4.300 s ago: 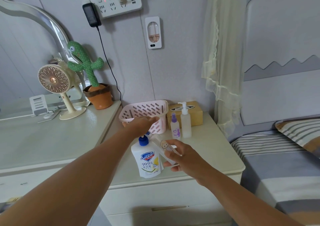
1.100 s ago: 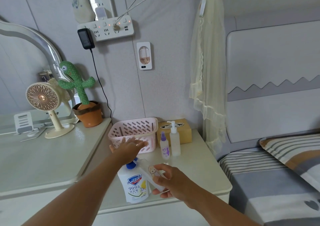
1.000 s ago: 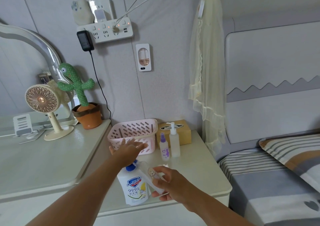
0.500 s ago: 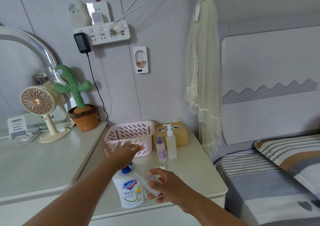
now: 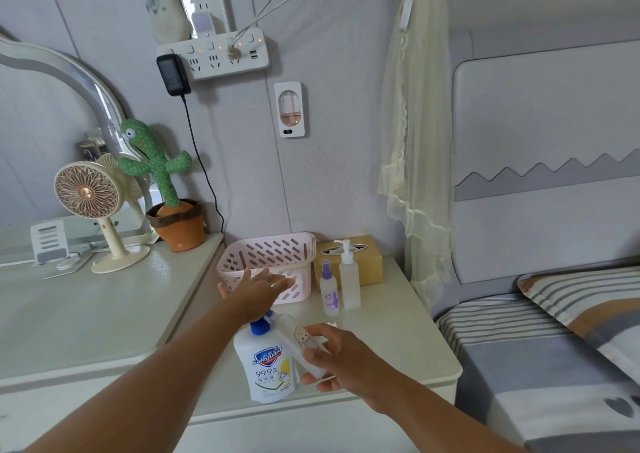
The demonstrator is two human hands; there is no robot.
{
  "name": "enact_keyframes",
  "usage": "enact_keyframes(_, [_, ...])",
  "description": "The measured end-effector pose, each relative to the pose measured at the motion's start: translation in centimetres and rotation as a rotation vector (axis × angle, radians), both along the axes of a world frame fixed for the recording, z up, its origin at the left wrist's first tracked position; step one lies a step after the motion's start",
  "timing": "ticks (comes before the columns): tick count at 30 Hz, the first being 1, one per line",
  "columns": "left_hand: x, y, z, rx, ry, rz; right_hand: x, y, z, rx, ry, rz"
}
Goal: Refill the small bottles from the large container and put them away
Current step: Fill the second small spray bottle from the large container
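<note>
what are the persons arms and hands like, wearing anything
Both forearms are bare right to the frame edge, with no sleeves in view. The left hand and right hand are ungloved, and no watch, bracelet or ring shows.

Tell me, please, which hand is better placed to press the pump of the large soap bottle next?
Left, most likely. The left hand lies flat over the pump of the large soap bottle, fingers straight, while the right hand is occupied, gripping the small bottle tilted toward the pump.
</note>
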State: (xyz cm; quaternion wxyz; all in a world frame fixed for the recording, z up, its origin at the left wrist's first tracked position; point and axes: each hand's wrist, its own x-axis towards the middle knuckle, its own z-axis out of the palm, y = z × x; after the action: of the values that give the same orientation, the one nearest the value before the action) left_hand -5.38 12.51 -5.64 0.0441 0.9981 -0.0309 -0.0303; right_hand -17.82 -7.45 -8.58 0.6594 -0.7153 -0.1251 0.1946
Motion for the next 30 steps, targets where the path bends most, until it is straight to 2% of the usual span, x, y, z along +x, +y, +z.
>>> enact_keyframes(9, [-0.2,-0.1,0.7,-0.003,-0.007,-0.012,0.1,0.3,0.4,-0.01,-0.003,-0.02])
enact_keyframes(13, [0.2,-0.1,0.9,-0.07,-0.018,0.039,0.4,0.2,1.0,-0.024,-0.01,-0.022])
enact_keyframes(16, [0.1,0.0,0.3,-0.005,-0.026,-0.009,0.6,0.1,0.8,-0.04,-0.008,-0.02])
enact_keyframes(25, [-0.2,0.1,0.2,0.022,-0.018,-0.034,0.3,0.0,1.0,-0.059,-0.016,-0.018])
enact_keyframes(30, [0.2,0.0,1.1,-0.11,-0.009,0.03,0.3,-0.2,1.6,-0.051,-0.024,-0.018])
